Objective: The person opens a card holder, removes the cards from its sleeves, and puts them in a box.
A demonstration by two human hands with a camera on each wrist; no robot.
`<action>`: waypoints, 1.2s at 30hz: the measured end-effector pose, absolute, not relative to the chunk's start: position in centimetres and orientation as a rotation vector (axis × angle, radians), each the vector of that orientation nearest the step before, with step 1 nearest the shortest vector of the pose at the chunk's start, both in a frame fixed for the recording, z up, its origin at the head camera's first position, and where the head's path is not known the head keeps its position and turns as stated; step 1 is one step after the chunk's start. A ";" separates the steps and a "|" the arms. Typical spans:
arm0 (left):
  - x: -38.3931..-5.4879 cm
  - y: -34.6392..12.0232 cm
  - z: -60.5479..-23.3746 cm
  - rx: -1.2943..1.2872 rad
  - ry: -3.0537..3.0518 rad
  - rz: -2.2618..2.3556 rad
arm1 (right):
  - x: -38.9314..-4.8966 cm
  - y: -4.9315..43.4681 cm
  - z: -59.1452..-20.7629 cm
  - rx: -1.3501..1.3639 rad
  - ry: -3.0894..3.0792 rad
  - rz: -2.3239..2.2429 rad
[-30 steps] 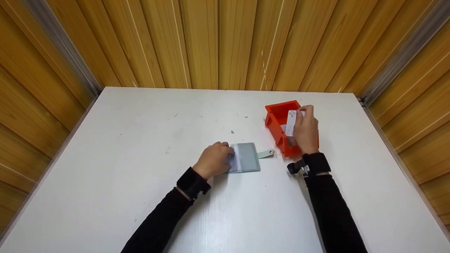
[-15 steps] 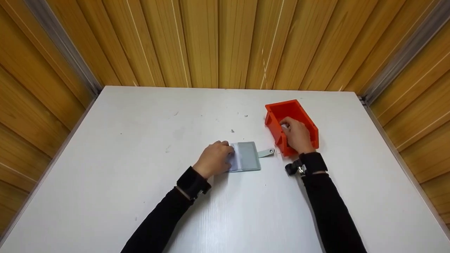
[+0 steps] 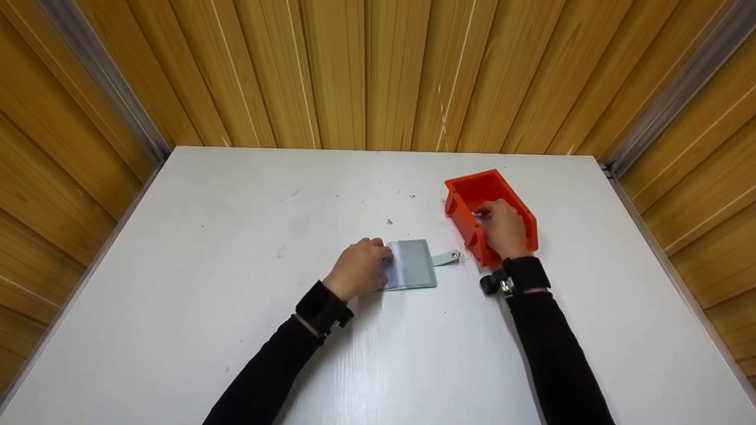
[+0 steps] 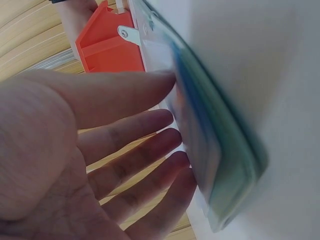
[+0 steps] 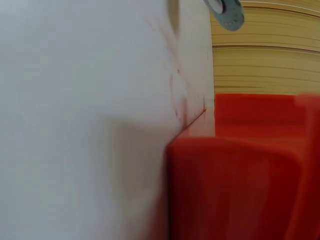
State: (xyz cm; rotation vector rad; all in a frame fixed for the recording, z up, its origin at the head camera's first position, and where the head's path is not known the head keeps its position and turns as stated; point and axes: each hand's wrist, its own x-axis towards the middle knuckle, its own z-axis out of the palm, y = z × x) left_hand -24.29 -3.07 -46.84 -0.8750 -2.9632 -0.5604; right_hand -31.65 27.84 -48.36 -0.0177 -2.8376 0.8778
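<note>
On the white table lies a pale green card holder [image 3: 418,265] with clear sleeves and a snap strap [image 3: 447,258] pointing right. My left hand [image 3: 358,268] rests on its left part; in the left wrist view, nearly straight fingers and thumb touch the sleeves of the card holder [image 4: 232,160]. My right hand [image 3: 505,227] reaches into a red bin [image 3: 458,209], its fingers curled at a white card [image 3: 478,215], of which only a small edge shows. The right wrist view has just the bin's wall [image 5: 230,190], the hand being out of sight there.
The bin stands just right of the strap, its raised walls around the right hand. Wood-patterned panels [image 3: 390,77] rise behind the table [image 3: 283,206] and at both sides. Black straps with small cameras sit on both wrists.
My right hand has gone down into the bin with the white card it held upright above the rim, and its fingers have shifted slightly there. The left hand stays on the card holder.
</note>
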 end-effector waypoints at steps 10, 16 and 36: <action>-24.3 -3.2 -46.9 -0.880 -2.952 -0.571 | -31.9 28.1 -48.0 -0.006 -2.850 0.930; -24.3 -3.1 -46.7 -0.879 -2.953 -0.590 | -31.4 27.7 -46.3 -0.033 -2.729 1.027; -24.3 -3.1 -46.9 -0.894 -2.943 -0.510 | -28.8 20.3 -45.3 0.759 -2.814 1.271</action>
